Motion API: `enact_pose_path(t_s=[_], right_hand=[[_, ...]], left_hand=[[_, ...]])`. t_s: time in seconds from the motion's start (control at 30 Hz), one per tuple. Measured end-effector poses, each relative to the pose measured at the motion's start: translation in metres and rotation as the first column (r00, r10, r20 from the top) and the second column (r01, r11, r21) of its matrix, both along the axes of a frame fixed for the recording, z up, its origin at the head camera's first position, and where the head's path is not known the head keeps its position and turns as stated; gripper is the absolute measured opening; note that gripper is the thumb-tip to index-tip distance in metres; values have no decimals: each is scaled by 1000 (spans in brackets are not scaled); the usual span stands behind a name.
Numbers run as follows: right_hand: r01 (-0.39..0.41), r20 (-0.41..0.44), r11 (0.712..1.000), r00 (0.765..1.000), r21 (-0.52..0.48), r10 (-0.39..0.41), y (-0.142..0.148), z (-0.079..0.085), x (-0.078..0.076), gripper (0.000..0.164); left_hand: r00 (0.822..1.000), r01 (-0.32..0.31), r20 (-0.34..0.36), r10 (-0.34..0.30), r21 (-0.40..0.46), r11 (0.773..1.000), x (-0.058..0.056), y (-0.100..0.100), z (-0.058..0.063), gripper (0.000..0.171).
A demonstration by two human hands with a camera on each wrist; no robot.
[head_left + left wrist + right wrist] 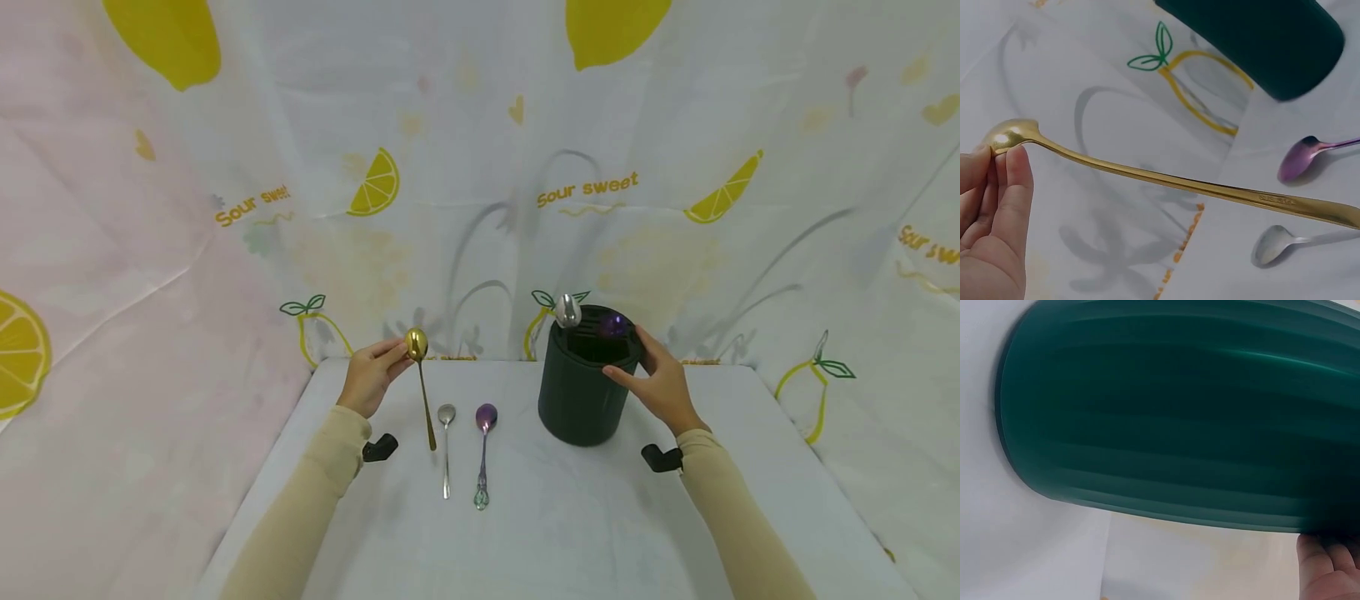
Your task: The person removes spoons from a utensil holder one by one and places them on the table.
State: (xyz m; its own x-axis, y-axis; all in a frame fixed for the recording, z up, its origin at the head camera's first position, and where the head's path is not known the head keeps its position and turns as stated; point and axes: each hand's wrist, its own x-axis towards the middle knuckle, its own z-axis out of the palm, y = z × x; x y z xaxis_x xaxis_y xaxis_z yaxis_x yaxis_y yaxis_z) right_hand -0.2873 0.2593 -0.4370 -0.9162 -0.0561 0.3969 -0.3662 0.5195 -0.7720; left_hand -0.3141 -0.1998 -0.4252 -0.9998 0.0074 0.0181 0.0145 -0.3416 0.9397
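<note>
My left hand point(372, 377) pinches a gold spoon point(1166, 180) by its bowl, and the long handle hangs down above the table. With thumb and fingers, my right hand point(660, 382) grips the upper rim of a dark green utensil holder point(581, 400), which stands upright on the table. A silver spoon point(567, 311) and a purple spoon point(613, 325) stand in the holder, bowls up. In the right wrist view, the ribbed green wall fills most of the picture, with fingertips point(1315, 550) at its edge.
Between the hands, a silver spoon point(446, 415) and a purple spoon with a greenish handle end point(486, 417) lie side by side on the white table point(570, 525). Behind the table hangs a lemon-printed cloth point(465, 167).
</note>
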Motion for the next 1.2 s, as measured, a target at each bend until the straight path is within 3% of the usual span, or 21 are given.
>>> enact_pose_path(t_s=[0.33, 0.57, 0.8, 0.87, 0.97, 1.2], right_hand=[[12, -8, 1000, 1000, -10, -12, 0, -2, -1, 91], [1, -10, 1000, 1000, -27, -1, -2, 2, 0, 90], [-11, 4, 1000, 1000, -24, 12, -18, 33, 26, 85], [-9, 7, 1000, 1000, -26, 9, -19, 35, 27, 85], [-10, 9, 1000, 1000, -27, 10, -18, 32, 25, 85], [6, 32, 999, 999, -37, -5, -4, 3, 4, 90]], left_hand=[[996, -18, 84, 22, -48, 999, 3, -18, -21, 43], [989, -36, 144, 39, -20, 999, 2, -26, -34, 42], [979, -38, 202, 36, 2, 999, 1, -33, -48, 37], [974, -48, 220, 45, 8, 999, 1, -36, -54, 32], [966, -67, 249, 64, 5, 998, 2, -40, -61, 28], [956, -87, 281, 87, -12, 996, 3, -42, -73, 37]])
